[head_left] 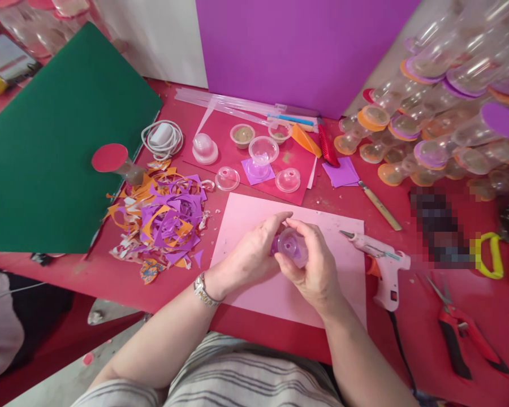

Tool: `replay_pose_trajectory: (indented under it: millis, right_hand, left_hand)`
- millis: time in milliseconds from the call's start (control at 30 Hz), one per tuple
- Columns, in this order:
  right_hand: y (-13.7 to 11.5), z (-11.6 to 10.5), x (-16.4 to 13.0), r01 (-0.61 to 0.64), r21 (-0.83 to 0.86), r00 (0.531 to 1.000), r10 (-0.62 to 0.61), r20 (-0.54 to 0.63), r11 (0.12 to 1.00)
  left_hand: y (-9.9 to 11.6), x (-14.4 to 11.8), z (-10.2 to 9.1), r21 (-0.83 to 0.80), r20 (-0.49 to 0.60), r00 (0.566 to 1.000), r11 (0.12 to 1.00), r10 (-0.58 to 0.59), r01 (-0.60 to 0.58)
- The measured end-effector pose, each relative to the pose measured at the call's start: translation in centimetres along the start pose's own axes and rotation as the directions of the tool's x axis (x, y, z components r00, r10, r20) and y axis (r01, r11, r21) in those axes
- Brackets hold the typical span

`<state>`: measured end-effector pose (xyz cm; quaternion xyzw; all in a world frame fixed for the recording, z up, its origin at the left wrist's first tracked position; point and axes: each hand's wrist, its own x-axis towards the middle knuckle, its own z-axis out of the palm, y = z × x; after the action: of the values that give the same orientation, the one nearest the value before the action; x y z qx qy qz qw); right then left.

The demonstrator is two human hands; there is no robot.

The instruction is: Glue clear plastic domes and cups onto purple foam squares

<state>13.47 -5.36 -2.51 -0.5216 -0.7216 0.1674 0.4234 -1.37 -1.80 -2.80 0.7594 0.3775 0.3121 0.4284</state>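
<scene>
a small clear plastic cup [292, 244] with a purple base is clasped between the left hand [251, 255] and right hand [313, 265], both closed on it above the pink sheet [348, 265], so drips are caught; the glue gun [379, 257] is laid just beside, within reach.

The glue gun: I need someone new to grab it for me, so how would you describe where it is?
Start at the pale pink sheet on the red table. Just off that sheet's right edge, beside the right hand, lies the glue gun. It is the only white pistol-shaped tool, unlike the red-handled cutters nearer the table's right end.
</scene>
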Motion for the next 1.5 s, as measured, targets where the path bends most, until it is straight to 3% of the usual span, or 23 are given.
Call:
replay_pose_trajectory:
  millis: [333, 633, 933, 1300, 1500]
  right_hand:
    - [0.1, 0.1, -0.2, -0.007, -0.03, 1.0, 0.007, -0.022, 1.0]
    - [0.6, -0.5, -0.3, 0.025, -0.027, 0.998, -0.027, -0.053, 0.999]
    - [-0.1, -0.9, 0.2, 0.13, -0.031, 0.991, -0.13, -0.012, 0.991]
    - [-0.1, -0.5, 0.0, 0.058, 0.046, 0.997, -0.06, 0.045, 0.997]
    - [-0.1, -0.4, 0.1, 0.064, 0.056, 0.997, -0.066, 0.028, 0.996]
  left_hand:
    - [-0.2, -0.1, 0.2, 0.035, 0.0, 0.997, 0.996, 0.08, -0.08]
    - [0.1, -0.3, -0.2, 0.035, 0.028, 0.996, 0.996, 0.082, -0.083]
    - [-1.2, -0.5, 0.4, 0.037, 0.03, 0.986, 0.985, 0.165, -0.166]
    - [-0.5, -0.2, 0.1, 0.01, 0.015, 1.0, 1.0, 0.017, -0.017]
    - [-1.1, -0.3, 0.3, 0.017, 0.005, 1.0, 1.0, 0.021, -0.021]
